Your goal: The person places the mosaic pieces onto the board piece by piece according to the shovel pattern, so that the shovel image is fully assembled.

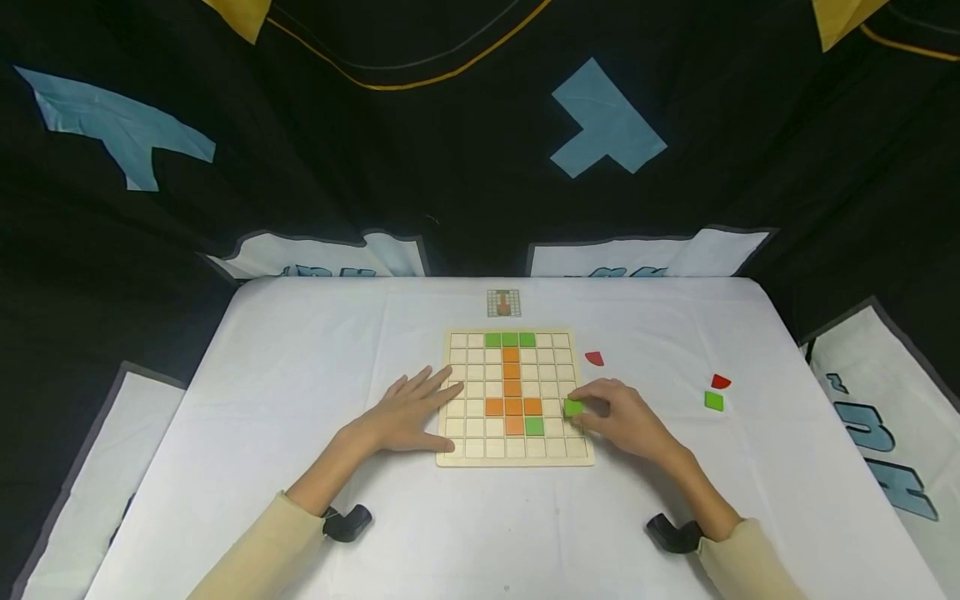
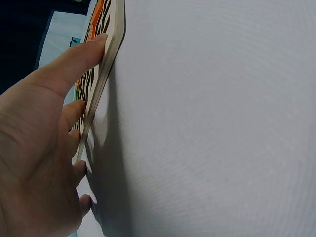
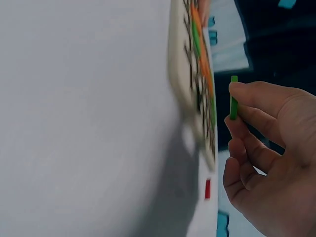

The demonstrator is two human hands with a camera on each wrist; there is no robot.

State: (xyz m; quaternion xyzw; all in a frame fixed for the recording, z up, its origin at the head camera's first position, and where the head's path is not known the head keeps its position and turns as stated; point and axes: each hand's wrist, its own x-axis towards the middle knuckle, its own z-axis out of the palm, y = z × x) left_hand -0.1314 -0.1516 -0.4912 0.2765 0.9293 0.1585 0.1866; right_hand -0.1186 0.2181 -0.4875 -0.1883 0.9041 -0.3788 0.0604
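A pale wooden grid board (image 1: 517, 464) lies on the table. Three green tiles (image 1: 510, 340) line its far row. An orange column (image 1: 512, 371) runs down from them and widens to a row of three, with one more orange tile below, beside a green tile (image 1: 534, 427). With fingers spread, my left hand (image 1: 405, 417) rests on the board's left edge, its thumb (image 2: 86, 57) on the near left corner. Between thumb and fingertips my right hand (image 1: 621, 421) pinches a square green tile (image 3: 234, 98), held above the board's right side.
A small picture card (image 1: 503, 303) lies beyond the board. To the right are a red quarter-round piece (image 1: 594, 358), another red piece (image 1: 721, 382) and a loose green tile (image 1: 714, 401). A white cloth (image 1: 300, 375) covers the table; dark curtain (image 1: 450, 167) hangs behind.
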